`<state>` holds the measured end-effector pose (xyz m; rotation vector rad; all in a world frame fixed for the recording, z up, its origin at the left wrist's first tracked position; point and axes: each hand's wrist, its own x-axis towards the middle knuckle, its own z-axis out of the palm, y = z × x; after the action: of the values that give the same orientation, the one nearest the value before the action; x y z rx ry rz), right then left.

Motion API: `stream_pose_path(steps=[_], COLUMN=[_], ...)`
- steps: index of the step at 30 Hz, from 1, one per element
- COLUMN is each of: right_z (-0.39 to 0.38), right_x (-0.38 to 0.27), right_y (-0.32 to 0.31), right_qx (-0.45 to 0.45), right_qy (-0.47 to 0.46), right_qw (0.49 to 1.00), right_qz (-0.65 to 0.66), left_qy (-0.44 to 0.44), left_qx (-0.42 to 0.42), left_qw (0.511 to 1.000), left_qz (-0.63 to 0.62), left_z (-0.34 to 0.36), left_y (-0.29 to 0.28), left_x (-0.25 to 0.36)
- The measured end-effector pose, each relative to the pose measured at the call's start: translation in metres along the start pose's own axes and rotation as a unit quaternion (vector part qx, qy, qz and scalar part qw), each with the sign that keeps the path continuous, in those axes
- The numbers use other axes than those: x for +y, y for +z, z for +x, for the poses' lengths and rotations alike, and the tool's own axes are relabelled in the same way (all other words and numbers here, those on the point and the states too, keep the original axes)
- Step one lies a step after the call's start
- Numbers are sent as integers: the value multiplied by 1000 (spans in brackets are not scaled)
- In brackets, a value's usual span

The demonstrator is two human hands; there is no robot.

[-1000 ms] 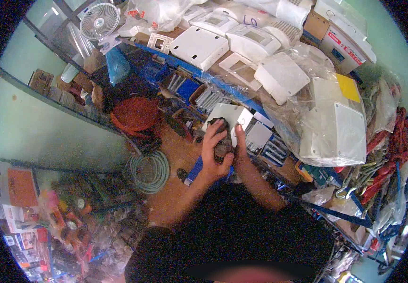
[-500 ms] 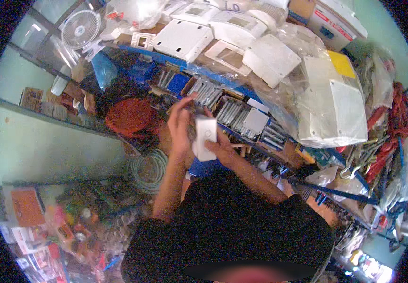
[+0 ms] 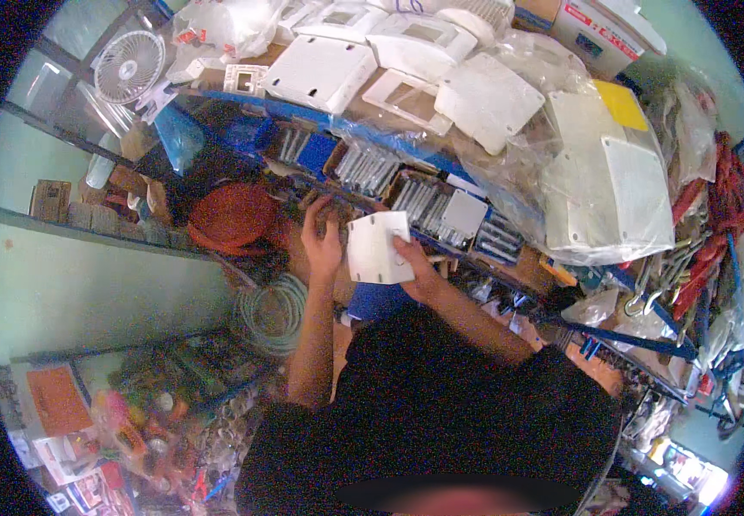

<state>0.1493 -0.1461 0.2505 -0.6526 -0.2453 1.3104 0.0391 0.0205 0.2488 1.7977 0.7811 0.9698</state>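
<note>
A white plastic box-like cover with small dark slots along its edges is held up in front of my chest. My right hand grips its right side, with the thumb lying on the face. Just left of the cover is my left hand, its fingers apart and curved upward, holding nothing; a narrow gap separates it from the cover. Beyond both hands, boxes of grey metal parts stand in a row below the shelf.
A blue-edged shelf carries white plastic housings and a bagged white box. To the left are a red round basin, a coiled pale cable and a white fan. Metal hooks and red straps hang at right.
The white cover has turned from its narrow side to show its broad, slotted face. My left hand has moved slightly left and down, away from it.
</note>
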Motion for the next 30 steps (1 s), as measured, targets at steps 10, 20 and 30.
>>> stream_pose_path(steps=[10, 20, 30], right_z=[14, 55, -77], right_x=[-56, -66, 16], right_y=[-102, -215, -266], right_qx=[-13, 277, 250], right_qy=[160, -70, -72], right_qw=[984, 932, 939], right_qz=[70, -224, -224], left_qy=[-381, -235, -68], left_qx=[-191, -157, -245], left_qw=[845, 959, 960], left_qz=[-324, -36, -113], left_z=[-73, -46, -21], left_y=[37, 114, 201], left_x=[-109, -192, -262])
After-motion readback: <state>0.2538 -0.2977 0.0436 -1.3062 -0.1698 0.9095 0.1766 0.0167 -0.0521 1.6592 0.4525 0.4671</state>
